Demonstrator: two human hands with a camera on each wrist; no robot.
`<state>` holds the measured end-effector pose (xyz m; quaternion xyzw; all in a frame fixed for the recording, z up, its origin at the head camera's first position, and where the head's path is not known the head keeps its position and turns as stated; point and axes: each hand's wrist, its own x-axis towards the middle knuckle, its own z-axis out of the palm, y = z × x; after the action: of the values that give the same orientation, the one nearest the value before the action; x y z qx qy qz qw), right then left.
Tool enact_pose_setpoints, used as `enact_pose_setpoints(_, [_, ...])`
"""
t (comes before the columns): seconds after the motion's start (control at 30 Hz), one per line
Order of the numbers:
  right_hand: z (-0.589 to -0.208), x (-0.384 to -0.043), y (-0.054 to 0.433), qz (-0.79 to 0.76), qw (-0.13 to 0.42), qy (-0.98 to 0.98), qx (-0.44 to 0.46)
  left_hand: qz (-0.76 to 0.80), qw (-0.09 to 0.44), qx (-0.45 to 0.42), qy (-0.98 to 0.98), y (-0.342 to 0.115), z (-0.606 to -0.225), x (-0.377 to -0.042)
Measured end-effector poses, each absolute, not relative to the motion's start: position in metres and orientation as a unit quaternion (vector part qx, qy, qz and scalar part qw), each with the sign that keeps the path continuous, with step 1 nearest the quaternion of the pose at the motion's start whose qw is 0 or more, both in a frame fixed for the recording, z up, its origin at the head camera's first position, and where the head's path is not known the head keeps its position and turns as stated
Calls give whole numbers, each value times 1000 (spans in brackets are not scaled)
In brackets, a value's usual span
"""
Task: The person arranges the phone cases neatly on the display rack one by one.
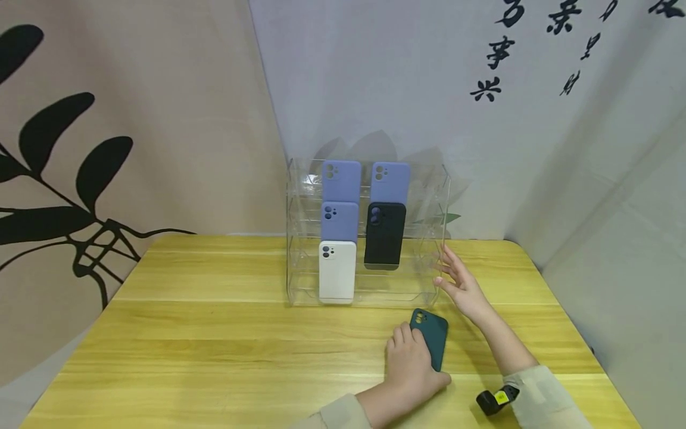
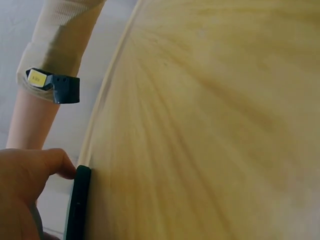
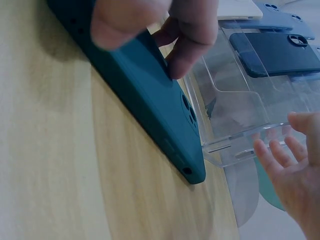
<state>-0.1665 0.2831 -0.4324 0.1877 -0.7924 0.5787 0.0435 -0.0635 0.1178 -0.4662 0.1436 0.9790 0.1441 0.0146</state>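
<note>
A dark green phone case (image 1: 433, 333) is on the table in front of the rack, camera cutouts at its far end. My left hand (image 1: 408, 360) grips it, fingers along its left edge and thumb at its near end. In the right wrist view, the teal-looking case (image 3: 150, 105) is tilted on its long edge under those fingers. My right hand (image 1: 465, 293) is by the right side of the clear acrylic rack (image 1: 412, 292), its fingers spread and loosely bent at the side panel. Whether they press on the panel, I cannot tell.
The rack holds lavender cases (image 1: 341, 180), a black case (image 1: 384, 238) and a white case (image 1: 337, 274) in tiers. A printed curtain (image 1: 375, 77) hangs behind the wooden table (image 1: 214, 345). A small black camera (image 1: 495, 399) is strapped to the right sleeve.
</note>
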Motion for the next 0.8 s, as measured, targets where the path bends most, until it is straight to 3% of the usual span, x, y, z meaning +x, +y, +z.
enact_pose_setpoints(0.8, [-433,-167,283,588,49,-785,191,277,-67,120,951,100,-472,-63])
